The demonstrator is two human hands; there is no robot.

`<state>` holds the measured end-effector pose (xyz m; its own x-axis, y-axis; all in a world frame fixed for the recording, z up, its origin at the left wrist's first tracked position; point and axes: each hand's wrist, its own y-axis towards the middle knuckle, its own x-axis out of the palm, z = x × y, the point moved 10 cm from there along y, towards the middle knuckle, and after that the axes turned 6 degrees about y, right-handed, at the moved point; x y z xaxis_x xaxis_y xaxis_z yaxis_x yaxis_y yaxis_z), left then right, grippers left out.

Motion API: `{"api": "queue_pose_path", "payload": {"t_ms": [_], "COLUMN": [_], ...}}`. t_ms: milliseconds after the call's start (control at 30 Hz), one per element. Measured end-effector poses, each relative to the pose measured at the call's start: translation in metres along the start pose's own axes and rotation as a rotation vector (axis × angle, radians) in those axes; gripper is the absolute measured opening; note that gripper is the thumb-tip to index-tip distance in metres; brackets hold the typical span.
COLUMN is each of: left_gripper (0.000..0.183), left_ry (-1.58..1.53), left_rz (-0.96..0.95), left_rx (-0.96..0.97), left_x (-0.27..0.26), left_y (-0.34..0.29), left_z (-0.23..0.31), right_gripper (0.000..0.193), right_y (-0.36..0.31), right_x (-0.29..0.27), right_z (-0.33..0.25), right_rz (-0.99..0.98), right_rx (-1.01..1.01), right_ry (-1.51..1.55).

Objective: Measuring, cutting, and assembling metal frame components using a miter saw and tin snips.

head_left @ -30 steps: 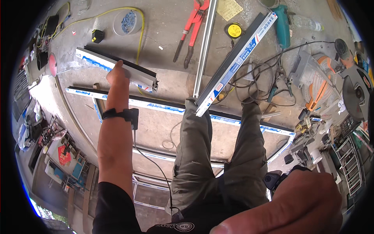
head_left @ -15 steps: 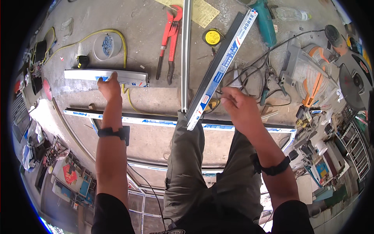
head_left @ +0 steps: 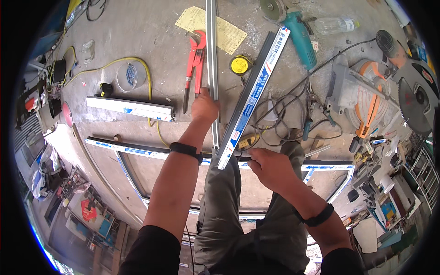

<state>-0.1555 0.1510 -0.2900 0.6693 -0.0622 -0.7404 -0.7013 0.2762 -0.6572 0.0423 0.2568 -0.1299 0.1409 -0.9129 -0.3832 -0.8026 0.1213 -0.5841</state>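
My left hand (head_left: 205, 109) is closed round the lower part of a long, narrow silver metal profile (head_left: 211, 50). Just beyond its fingers lies a red pipe wrench (head_left: 196, 59). A dark profile with blue-and-white film (head_left: 252, 101) slants beside the silver one, its near end at my left knee. My right hand (head_left: 272, 170) is to the right of that end, thumb and fingers pinched together; anything between them is too small to make out. A shorter silver profile (head_left: 130, 107) rests on the floor at left, touched by neither hand.
A yellow tape measure (head_left: 239, 65), a teal angle grinder (head_left: 300, 41) and tangled dark cables (head_left: 288, 98) lie ahead. At right stands a saw with a round blade (head_left: 415, 98). A tub of screws (head_left: 130, 76) is at left. A film-covered frame (head_left: 151, 152) spans the floor near my legs.
My left hand has left the shorter profile and moved right to the long silver one. My right hand has drawn nearer to me, and its fingers have closed together.
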Motion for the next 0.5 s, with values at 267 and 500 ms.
{"api": "queue_pose_path", "payload": {"t_ms": [267,500], "left_gripper": [0.027,0.027], "left_ry": [-0.595,-1.448], "left_rz": [-0.137,-0.432], "left_rx": [0.119,0.323], "left_x": [-0.061,-0.107], "left_y": [-0.047,-0.127], "left_z": [0.006,0.121], "right_gripper": [0.042,0.054], "right_y": [-0.013,-0.021], "right_x": [-0.028,-0.037], "right_z": [0.003,0.007], "right_rz": [0.026,-0.29], "right_rx": [0.001,0.21], "right_ry": [0.172,0.715]}}
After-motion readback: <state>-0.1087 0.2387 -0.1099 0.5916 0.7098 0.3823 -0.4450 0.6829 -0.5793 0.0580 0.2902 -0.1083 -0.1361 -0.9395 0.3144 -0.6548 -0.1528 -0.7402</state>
